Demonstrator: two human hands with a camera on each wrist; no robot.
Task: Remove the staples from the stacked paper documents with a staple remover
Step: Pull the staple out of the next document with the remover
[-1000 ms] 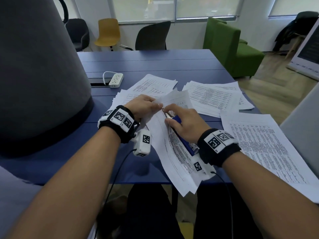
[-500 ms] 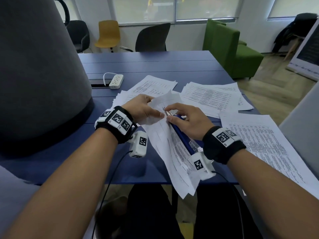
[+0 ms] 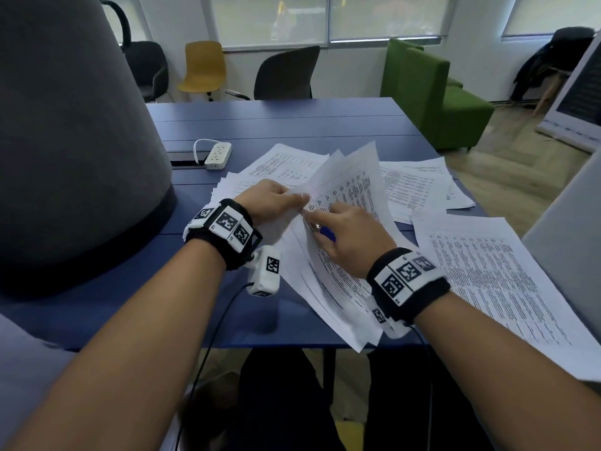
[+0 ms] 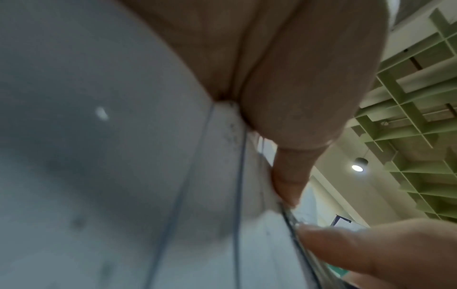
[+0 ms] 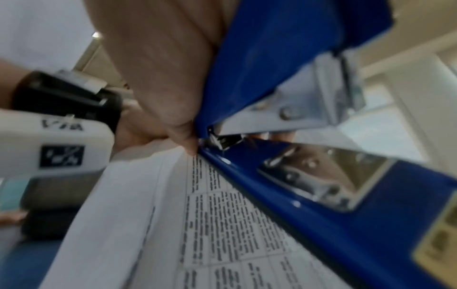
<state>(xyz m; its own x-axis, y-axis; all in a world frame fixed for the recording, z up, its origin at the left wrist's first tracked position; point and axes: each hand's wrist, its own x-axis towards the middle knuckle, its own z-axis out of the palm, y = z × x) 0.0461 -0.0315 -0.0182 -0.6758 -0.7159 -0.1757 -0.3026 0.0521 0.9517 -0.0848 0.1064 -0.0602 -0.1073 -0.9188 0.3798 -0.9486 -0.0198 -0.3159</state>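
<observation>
A stapled printed document (image 3: 344,203) is held up over the blue table (image 3: 292,125), its far sheets fanned upward. My left hand (image 3: 276,200) pinches its near corner; in the left wrist view the thumb (image 4: 291,176) presses on the white paper (image 4: 123,176). My right hand (image 3: 344,236) grips a blue staple remover (image 3: 327,234), its metal tip at the pinched corner. The right wrist view shows the blue tool (image 5: 309,136) lying along the printed page (image 5: 222,224). The staple itself cannot be made out.
More printed sheets lie to the right (image 3: 507,288), at the centre right (image 3: 419,187) and behind the hands (image 3: 283,164). A white power strip (image 3: 218,155) sits further back. A large grey cone-shaped object (image 3: 65,141) fills the left. Chairs and a green sofa (image 3: 432,92) stand beyond the table.
The document's far sheets have swung up and fanned out to the right. Both hands stay at the corner, and the right hand has turned over the tool.
</observation>
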